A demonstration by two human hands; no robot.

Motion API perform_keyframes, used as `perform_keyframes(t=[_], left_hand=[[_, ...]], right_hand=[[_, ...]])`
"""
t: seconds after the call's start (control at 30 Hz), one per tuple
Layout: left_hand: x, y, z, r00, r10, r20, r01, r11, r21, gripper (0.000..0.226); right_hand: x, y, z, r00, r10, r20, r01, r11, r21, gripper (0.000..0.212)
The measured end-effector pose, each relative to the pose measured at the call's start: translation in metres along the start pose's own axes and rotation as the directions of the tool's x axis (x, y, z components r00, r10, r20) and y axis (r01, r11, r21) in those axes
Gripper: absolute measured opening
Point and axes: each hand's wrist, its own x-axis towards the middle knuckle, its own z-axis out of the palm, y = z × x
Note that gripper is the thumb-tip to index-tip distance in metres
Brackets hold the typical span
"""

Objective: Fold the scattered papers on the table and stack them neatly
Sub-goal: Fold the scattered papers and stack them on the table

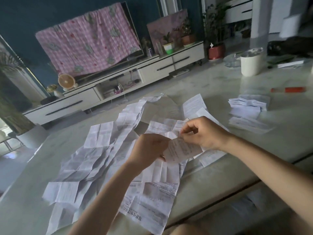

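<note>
Mid-task: 1 sheet in hand, most of the papers unfolded.

Small printed sheet [182,149] held just above the table [220,175], over the near-centre of the spread. Left hand [149,148] grips its lower-left edge with fingers curled; right hand [201,133] pinches its upper edge between thumb and fingertips. Fold looks partly made. Done: a loose stack of folded papers [247,109] far right, at least 4 pieces, not squared up. Left: scattered papers [101,150], creased and lying open, overlapping; roughly 10 or more, exact count not possible. Judged well under half finished. Beyond them: 1 white cup [250,65], 1 red pen-like stick [288,89].
</note>
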Motion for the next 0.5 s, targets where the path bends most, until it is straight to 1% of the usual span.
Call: perform_keyframes(t=[0.07, 0.13, 0.2, 0.3, 0.33, 0.37, 0.4, 0.43, 0.47, 0.5], left_hand=[[0.007, 0.000, 0.003, 0.999, 0.014, 0.047, -0.015, 1.000, 0.002, 0.037], [0.013, -0.001, 0.008, 0.997, 0.064, 0.037, -0.065, 0.997, 0.043, 0.040], [0.016, -0.001, 0.012, 0.993, 0.120, 0.016, -0.121, 0.990, 0.077, 0.038], [0.021, -0.001, 0.020, 0.994, 0.102, 0.033, -0.102, 0.995, 0.001, 0.025], [0.023, 0.000, 0.024, 0.995, 0.088, 0.052, -0.087, 0.996, -0.028, 0.023], [0.025, 0.001, 0.026, 0.995, 0.080, 0.061, -0.076, 0.996, -0.053, 0.023], [0.027, 0.002, 0.027, 0.996, 0.079, 0.049, -0.075, 0.994, -0.075, 0.025], [0.030, 0.003, 0.026, 0.997, 0.079, 0.018, -0.077, 0.992, -0.095, 0.025], [0.032, 0.002, 0.025, 0.997, 0.079, -0.019, -0.081, 0.990, -0.118, 0.026], [0.034, 0.002, 0.024, 0.996, 0.077, -0.047, -0.083, 0.985, -0.148, 0.026]], right_hand=[[-0.002, 0.008, -0.007, 0.999, 0.039, -0.003, -0.039, 0.999, 0.018, 0.003], [-0.006, 0.014, -0.015, 0.996, 0.086, -0.003, -0.086, 0.995, 0.052, 0.009], [-0.011, 0.016, -0.024, 0.987, 0.159, 0.004, -0.159, 0.983, 0.089, 0.010], [-0.019, 0.014, -0.038, 0.970, 0.242, 0.011, -0.242, 0.964, 0.106, 0.007], [-0.021, 0.015, -0.045, 0.965, 0.263, -0.020, -0.260, 0.960, 0.102, 0.005], [-0.024, 0.018, -0.054, 0.955, 0.283, -0.091, -0.272, 0.955, 0.118, 0.004], [-0.027, 0.023, -0.065, 0.930, 0.311, -0.197, -0.282, 0.946, 0.161, 0.002], [-0.032, 0.029, -0.078, 0.880, 0.353, -0.320, -0.287, 0.929, 0.234, 0.000], [-0.037, 0.035, -0.092, 0.805, 0.407, -0.433, -0.282, 0.903, 0.324, 0.002], [-0.043, 0.042, -0.104, 0.724, 0.462, -0.512, -0.277, 0.875, 0.398, 0.002]])
